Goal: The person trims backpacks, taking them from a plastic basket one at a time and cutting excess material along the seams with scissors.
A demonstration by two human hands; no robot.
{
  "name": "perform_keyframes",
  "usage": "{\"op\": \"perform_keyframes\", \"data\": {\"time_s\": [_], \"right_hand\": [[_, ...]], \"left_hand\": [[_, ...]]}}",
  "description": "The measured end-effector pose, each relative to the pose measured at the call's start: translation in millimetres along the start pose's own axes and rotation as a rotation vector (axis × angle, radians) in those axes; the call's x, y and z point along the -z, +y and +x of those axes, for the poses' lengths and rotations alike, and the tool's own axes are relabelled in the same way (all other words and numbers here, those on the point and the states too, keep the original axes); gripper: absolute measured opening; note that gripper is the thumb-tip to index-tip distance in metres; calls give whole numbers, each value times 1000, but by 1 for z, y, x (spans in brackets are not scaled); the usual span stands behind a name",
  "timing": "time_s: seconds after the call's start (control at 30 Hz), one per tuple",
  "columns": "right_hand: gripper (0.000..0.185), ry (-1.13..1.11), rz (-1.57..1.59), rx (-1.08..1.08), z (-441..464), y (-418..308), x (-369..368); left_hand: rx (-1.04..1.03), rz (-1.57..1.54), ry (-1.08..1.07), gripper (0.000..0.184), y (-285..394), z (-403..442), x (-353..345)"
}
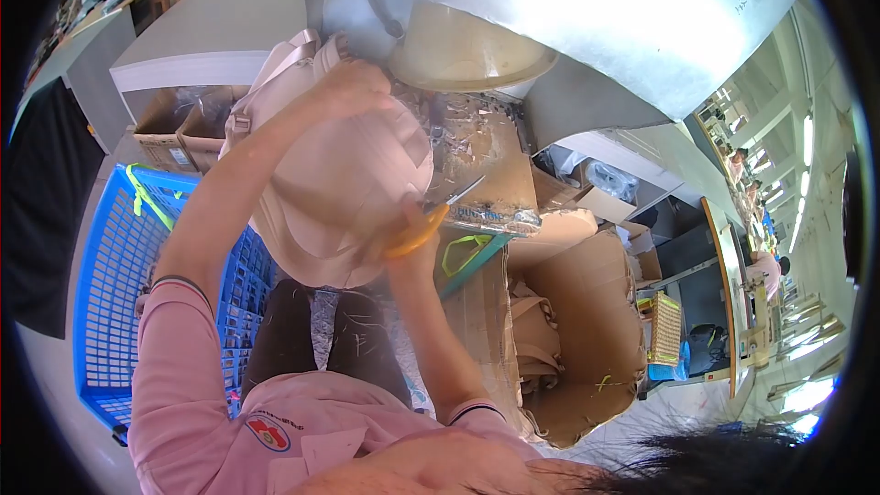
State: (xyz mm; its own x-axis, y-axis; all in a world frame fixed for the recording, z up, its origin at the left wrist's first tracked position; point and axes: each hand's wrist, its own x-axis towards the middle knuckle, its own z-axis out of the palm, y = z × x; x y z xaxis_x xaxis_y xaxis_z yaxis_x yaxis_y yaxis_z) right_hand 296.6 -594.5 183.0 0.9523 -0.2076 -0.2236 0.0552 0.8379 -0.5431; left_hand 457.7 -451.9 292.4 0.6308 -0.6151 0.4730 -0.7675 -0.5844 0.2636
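Observation:
A pale pink backpack with straps and a buckle stands upright in front of me, leaning over the work surface. My left hand is closed on its upper part, the fingers partly hidden by the fabric. Against the lower right of the backpack, my right hand is closed around scissors with orange-yellow handles. The blades point up and to the right, away from the fabric. This hand is somewhat blurred.
A blue plastic basket stands at my left. At my right is a large open cardboard box with pale pieces inside. A worn cardboard-covered surface lies beyond the backpack, below a rounded machine part. People sit far right.

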Motion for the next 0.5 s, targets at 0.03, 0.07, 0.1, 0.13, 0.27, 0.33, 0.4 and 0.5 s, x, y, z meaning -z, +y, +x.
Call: {"op": "perform_keyframes", "data": {"time_s": [0.03, 0.07, 0.1, 0.13, 0.27, 0.33, 0.4, 0.5], "right_hand": [[18, 17, -2, 13, -2, 0, 0], [18, 31, -4, 25, -4, 0, 0], [18, 45, -7, 36, -6, 1, 0], [18, 50, -36, 61, -9, 2, 1], [17, 60, -130, 115, -27, 3, 13], [16, 74, -167, 118, -37, 1, 22], [16, 105, -74, 57, -47, 0, 32], [17, 134, -277, 112, -57, -2, 68]], "left_hand": [[3, 29, -27, 29, 3, 1, 0], [7, 59, -53, 28, 5, 3, 1], [12, 90, -77, 28, 8, 3, 2], [-11, 78, -87, 28, 10, 3, 2], [-76, 25, -102, 27, 11, 0, -13], [-67, -25, -128, 26, 25, -9, -13], [-17, -88, -182, 26, 43, -29, -6], [152, -92, -347, 28, 63, -71, 12]]}}
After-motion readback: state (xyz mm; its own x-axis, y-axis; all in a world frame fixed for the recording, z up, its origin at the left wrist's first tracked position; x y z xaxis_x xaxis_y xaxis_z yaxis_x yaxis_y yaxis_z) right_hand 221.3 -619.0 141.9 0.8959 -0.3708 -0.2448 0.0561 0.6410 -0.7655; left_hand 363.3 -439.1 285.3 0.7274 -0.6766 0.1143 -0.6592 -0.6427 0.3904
